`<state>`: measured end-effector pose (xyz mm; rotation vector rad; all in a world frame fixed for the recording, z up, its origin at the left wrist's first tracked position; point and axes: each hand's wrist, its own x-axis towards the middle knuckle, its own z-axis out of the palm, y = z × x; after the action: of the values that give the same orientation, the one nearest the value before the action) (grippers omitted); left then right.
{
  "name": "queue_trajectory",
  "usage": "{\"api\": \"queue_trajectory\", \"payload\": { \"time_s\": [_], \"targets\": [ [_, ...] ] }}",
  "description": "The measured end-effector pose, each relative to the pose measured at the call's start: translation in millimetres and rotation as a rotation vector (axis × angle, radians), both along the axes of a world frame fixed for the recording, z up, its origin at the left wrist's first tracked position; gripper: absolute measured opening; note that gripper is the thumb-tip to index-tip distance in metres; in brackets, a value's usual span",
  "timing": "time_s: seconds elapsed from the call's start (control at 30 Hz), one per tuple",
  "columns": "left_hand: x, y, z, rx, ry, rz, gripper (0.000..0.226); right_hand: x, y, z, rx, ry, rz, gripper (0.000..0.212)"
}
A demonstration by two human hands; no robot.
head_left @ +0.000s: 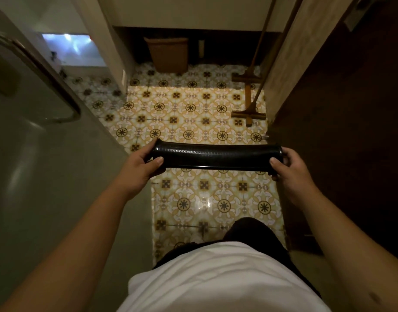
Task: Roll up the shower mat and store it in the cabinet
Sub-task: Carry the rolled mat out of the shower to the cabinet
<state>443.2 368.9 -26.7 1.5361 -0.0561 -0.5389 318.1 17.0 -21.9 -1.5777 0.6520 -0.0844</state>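
Observation:
The black shower mat (218, 156) is rolled into a tight horizontal tube and held in the air above the patterned tile floor. My left hand (140, 164) grips its left end, thumb on top. My right hand (288, 165) grips its right end the same way. A dark wooden surface (342, 122) rises on the right; I cannot tell whether it is the cabinet.
A grey bathtub wall (47, 165) with a metal grab bar (42, 70) fills the left. A woven basket (168, 54) stands at the far end under a counter. A wooden stand with two poles (248, 97) leans at the right. Patterned tiles (182, 113) lie between.

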Motion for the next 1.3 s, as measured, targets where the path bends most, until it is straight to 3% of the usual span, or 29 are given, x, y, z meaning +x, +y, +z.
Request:
{"api": "queue_trajectory", "payload": {
  "time_s": [0.13,0.5,0.63,0.77,1.03,1.3],
  "targets": [
    [29.4,-11.6,-1.8,0.013,0.008,0.019,0.056,39.1,-16.3,-1.9,-0.005,0.030,0.013,0.042],
    [146.0,-86.2,0.0,0.073,0.005,0.125,0.058,193.4,-106.1,-22.4,0.035,0.021,0.125,0.044],
    [186.1,-118.0,8.5,0.082,0.007,0.147,0.058,248.9,-140.7,-14.3,0.024,0.015,0.176,0.032],
    [214.7,-141.8,9.6,0.095,-0.001,0.208,0.057,298.1,-167.1,-4.1,0.000,0.048,0.236,0.039],
    [277.9,-152.6,3.9,0.109,0.032,0.243,0.057,375.9,-180.1,-11.9,-0.003,0.115,0.286,0.038],
    [394.4,-134.2,-6.3,0.078,0.081,0.253,0.055,489.5,-166.7,-25.0,-0.009,0.106,0.296,0.029]
  ]
}}
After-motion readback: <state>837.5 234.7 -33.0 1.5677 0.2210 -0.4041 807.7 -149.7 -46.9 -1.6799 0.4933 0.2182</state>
